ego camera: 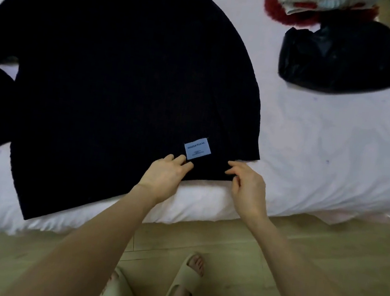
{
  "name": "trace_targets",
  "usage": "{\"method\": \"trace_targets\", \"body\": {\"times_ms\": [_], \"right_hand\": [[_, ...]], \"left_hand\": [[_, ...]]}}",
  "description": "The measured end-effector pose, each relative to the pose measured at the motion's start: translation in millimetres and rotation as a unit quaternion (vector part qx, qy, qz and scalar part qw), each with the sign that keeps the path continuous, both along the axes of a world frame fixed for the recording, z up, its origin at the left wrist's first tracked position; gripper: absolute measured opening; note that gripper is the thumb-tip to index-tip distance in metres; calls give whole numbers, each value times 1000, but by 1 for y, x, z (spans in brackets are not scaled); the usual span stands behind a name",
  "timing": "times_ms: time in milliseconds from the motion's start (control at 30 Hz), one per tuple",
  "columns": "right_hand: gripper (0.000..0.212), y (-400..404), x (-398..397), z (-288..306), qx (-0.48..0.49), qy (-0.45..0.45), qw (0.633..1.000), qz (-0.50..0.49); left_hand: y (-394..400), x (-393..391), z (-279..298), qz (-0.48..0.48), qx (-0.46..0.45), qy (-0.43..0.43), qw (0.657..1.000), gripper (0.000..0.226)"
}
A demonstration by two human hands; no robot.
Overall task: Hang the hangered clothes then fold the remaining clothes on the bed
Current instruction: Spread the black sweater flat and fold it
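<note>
A black sweater (pixel 123 82) lies spread flat on the white bed (pixel 326 153), its hem at the near edge and a pale label (pixel 197 151) sewn close to that hem. The left hand (pixel 165 176) rests on the hem just below the label with fingers (pixel 179 162) loosely extended, gripping nothing. The right hand (pixel 248 188) pinches the hem near the sweater's right corner, while a black bag (pixel 346 58) sits well apart at the far right.

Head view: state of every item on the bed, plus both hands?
Black sweater: spread flat, unfolded, hem at the bed edge.
Blue label: face up near the hem.
Black plastic bag: crumpled, lying apart from the sweater.
Red and white clothes pile: heaped, unfolded.
Left hand: fingertips on the hem, just below the label.
Right hand: pinching the hem.
</note>
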State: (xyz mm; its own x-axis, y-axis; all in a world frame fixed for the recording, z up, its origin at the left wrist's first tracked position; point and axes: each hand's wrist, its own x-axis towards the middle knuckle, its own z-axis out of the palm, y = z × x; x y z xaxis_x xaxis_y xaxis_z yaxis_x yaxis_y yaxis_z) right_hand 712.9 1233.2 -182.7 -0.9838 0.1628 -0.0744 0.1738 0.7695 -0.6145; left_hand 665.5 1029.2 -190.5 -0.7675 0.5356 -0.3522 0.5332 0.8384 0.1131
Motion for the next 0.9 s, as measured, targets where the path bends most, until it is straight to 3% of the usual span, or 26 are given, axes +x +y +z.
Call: {"method": "trace_targets", "body": {"times_ms": [67, 133, 200, 267, 333, 400, 567, 633, 667, 733, 800, 900], "right_hand": [[38, -3, 0, -8, 33, -94, 990, 103], [47, -5, -2, -14, 106, -198, 955, 192], [47, -3, -9, -11, 159, -245, 931, 219], [37, 1, -22, -1, 133, -196, 959, 157], [29, 8, -39, 8, 83, -90, 991, 49], [33, 19, -66, 10, 36, -42, 998, -35], [102, 36, -136, -11, -65, -211, 955, -198], [115, 32, -143, -16, -63, -220, 958, -174], [110, 30, -149, -19, -73, -204, 965, -148], [79, 30, -157, -19, -82, -199, 974, -70], [50, 37, -175, -9, -21, -174, 984, -37], [40, 63, -226, 31, 17, -37, 975, -217]], "left_hand": [[-1, -5, -2, -3, -18, -42, 999, 57], [-1, -13, -2, -21, -35, -103, 994, 54], [4, -22, 2, 14, -4, -162, 987, 50], [10, -34, 8, 83, 60, -161, 982, 46], [18, -47, 9, 136, 120, -120, 976, 38], [29, -65, 13, 184, 167, -103, 963, 40], [53, -108, 13, 262, 223, -125, 931, 49], [55, -116, 10, 260, 224, -134, 930, 52], [56, -125, 9, 259, 220, -141, 930, 53], [55, -144, 7, 258, 206, -156, 931, 54], [55, -165, 9, 264, 191, -165, 931, 55], [59, -203, 19, 271, 174, -163, 933, 55]]}}
